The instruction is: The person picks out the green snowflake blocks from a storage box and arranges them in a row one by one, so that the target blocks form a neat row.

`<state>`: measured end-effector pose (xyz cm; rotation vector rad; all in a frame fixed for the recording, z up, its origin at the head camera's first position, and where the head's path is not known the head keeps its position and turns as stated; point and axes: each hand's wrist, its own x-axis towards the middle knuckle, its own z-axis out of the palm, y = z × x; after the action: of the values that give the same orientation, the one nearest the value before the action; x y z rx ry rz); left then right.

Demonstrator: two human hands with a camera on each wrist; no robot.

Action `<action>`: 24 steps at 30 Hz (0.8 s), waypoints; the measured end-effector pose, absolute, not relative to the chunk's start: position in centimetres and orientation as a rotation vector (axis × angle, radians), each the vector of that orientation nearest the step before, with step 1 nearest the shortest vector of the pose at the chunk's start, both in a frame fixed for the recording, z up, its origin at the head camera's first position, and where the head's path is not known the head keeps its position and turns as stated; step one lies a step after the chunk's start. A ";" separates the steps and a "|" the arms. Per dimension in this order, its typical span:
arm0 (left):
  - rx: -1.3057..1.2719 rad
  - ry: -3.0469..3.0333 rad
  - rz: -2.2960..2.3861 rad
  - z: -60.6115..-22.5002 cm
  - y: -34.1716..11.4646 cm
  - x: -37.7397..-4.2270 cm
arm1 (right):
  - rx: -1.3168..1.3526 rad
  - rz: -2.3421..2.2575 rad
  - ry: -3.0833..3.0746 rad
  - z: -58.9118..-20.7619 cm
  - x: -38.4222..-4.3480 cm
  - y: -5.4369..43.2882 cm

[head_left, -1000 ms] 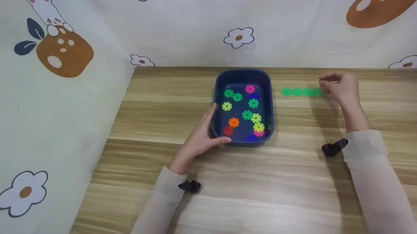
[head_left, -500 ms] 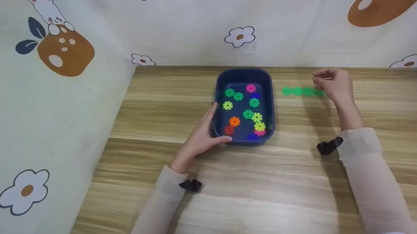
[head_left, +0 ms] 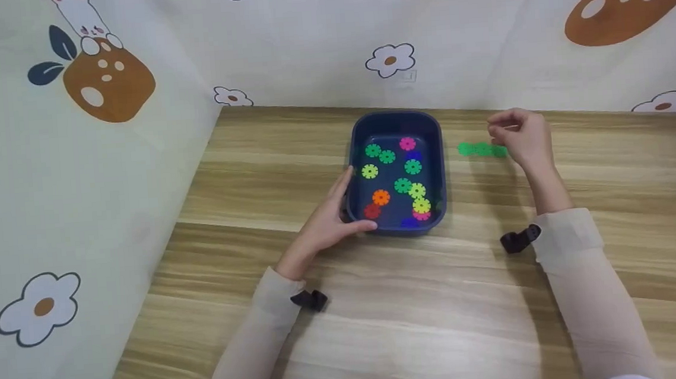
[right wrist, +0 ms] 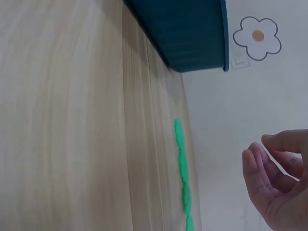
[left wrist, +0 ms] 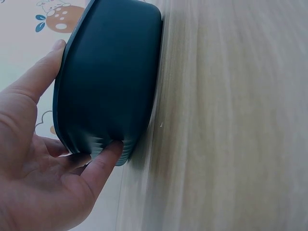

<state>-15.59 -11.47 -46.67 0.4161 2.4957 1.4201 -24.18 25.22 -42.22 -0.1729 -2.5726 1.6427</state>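
My left hand [head_left: 325,223] holds the front left corner of a dark blue plastic bin [head_left: 394,124], thumb at the front and fingers along the left side. In the left wrist view the fingers [left wrist: 103,166] press on the bin's outer wall. Flat notched discs lie in the bin, among them an orange disc [head_left: 381,197], a pink disc [head_left: 407,143] and several green and yellow ones. To the bin's right, a row of green discs [head_left: 481,150] lies on the table. My right hand [head_left: 528,140] hovers over the row's right end, fingers loosely bent, nothing between them.
The wood-grain table [head_left: 406,315] meets a patterned wall cloth [head_left: 304,43] at the back and left. A black wrist camera [head_left: 520,239] sits on the right cuff, and another black camera [head_left: 310,300] on the left cuff.
My right hand has moved left above the green row, covering more of its right end in the head view. The left hand and the bin have stayed in place.
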 end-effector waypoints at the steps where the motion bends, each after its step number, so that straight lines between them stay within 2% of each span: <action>1: 0.416 2.497 1.419 -46.7 -11.5 -15.6 | -0.168 1.648 -2.571 -42.2 -24.2 25.0; 24: 0.428 2.498 1.420 -46.7 -11.4 -15.6 | 0.018 1.655 -2.594 -41.6 -23.6 19.1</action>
<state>-15.60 -11.41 -46.68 0.4278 2.4978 1.4202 -23.57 19.07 -41.62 0.0181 -2.5945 1.6553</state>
